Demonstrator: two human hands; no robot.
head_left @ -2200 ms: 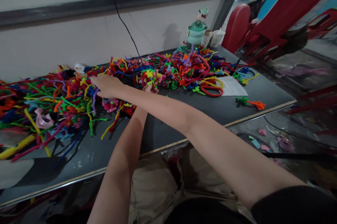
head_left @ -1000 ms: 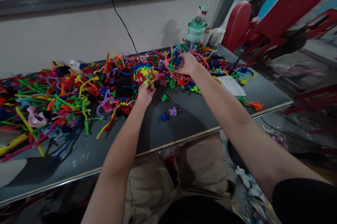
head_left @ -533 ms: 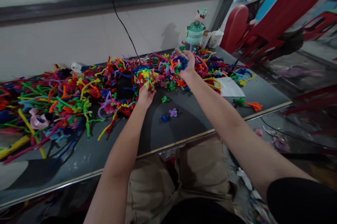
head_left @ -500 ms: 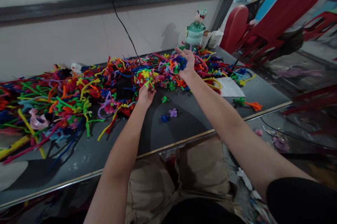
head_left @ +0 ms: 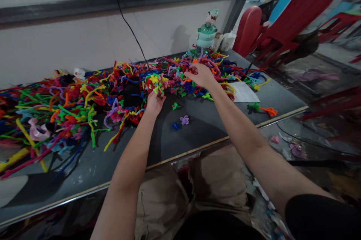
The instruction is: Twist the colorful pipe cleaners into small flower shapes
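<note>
Compared with the earlier frame, our right hand (head_left: 203, 76) has lost the blue-and-orange cluster from its palm and now hangs over the pile (head_left: 91, 91) with its fingers turned down. Our left hand (head_left: 155, 103) keeps practically the same position.

Orientation: 12 o'clock points away from us, toward the wall (head_left: 84, 41).

Left hand: fingers closed around the base of a bunch of fuzzy flowers (head_left: 154, 80), mostly yellow, green and pink. The bunch stands at 12 o'clock from the fist. Its head is roundish; the lower part is hidden in our grip, so we cannot tell a long axis.

Right hand: fingers bent and parted, nothing visible between them. We cannot tell whether the fingertips touch the pile.

Key relation: from our right hand, the held bunch lies at 9 o'clock, near but apart, and the right fingers point roughly that way.

Loose parts on the table (head_left: 126, 165), read from our left hand, which is the nearer one: green flower (head_left: 175, 106) at 3 o'clock, purple flower (head_left: 184, 120) at 4 o'clock, blue flower (head_left: 175, 126) at 5 o'clock. White paper (head_left: 244, 92) lies at 4 o'clock from our right hand.
</note>
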